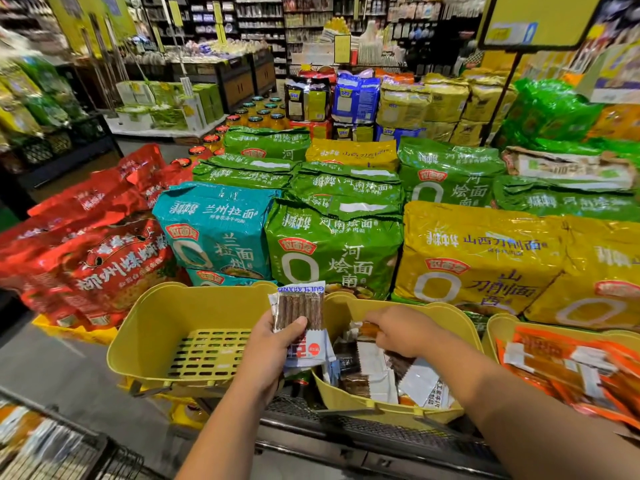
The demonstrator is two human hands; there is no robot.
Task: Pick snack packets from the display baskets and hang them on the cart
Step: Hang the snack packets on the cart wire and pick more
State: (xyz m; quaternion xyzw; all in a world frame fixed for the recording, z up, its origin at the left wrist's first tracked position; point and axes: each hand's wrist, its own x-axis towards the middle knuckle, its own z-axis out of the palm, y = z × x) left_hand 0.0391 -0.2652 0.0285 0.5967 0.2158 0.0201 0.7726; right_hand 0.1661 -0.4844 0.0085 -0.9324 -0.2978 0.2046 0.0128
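My left hand (273,344) holds up a stack of snack packets (298,306) with brown sticks showing through a clear window, thumb across the front. My right hand (398,332) reaches into the middle yellow basket (377,408) and its fingers curl on a packet in the pile of white and brown snack packets (374,368). To the left stands an empty yellow basket (166,327). A third yellow basket (498,327) at the right holds orange packets (568,365). The cart's wire rack (52,448) shows at the bottom left with packets on it.
Behind the baskets lies a big display of noodle multipacks: red (104,265), teal (214,233), green (332,251) and yellow (478,258). A black mesh shelf edge (381,434) runs under the baskets. Grey floor (62,372) lies at the left.
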